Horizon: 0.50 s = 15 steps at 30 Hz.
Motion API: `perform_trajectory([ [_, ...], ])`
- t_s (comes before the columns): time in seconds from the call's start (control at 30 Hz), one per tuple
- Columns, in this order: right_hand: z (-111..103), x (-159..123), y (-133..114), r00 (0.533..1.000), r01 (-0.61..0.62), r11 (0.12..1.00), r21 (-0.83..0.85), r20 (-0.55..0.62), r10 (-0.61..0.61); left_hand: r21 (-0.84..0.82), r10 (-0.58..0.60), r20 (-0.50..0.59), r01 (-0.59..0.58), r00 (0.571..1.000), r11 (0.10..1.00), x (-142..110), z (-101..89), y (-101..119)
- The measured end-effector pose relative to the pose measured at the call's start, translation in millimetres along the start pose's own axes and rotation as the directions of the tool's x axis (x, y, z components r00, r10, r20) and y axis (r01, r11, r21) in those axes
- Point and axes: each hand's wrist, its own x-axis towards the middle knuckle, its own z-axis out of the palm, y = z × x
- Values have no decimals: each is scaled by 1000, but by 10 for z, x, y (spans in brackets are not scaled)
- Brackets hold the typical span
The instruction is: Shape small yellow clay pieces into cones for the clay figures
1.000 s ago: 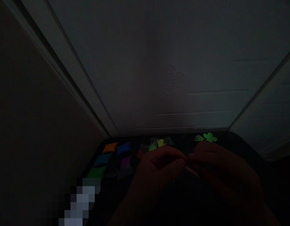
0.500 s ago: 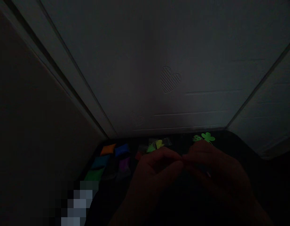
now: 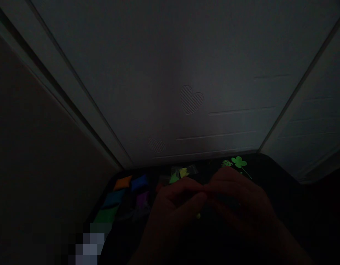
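The scene is very dark. My left hand and my right hand meet at their fingertips over a black table. Each is closed in a pinch, thumb against fingers. Whatever lies between the fingertips is too small and dark to make out. Just below the left thumb shows a small yellow-green bit. Behind the right hand lie a bright green clover-shaped piece on a thin stem and a spotted green piece. Small clear bags with a light green piece and a yellow piece lie behind the left hand.
Soft coloured packets lie at the left: orange, blue, teal, green and purple. A pale panel with embossed hearts rises behind the table. A blurred patch covers the lower left.
The view has shifted, so the table things and both hands sit a little further left and lower. The hands keep their pinch. The yellow-green bit now shows below them.
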Motion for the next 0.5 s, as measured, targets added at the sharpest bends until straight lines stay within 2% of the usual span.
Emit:
perform_trajectory([
  [0.17,16,-12,11,1000,22,1000,3,-1,-22,-35,4,-41,-6,999,999,-10,9,1],
  [0.5,10,-6,3,999,41,999,-13,26,-40,-62,27,-1,-27,1000,998,-21,-2,-36],
])
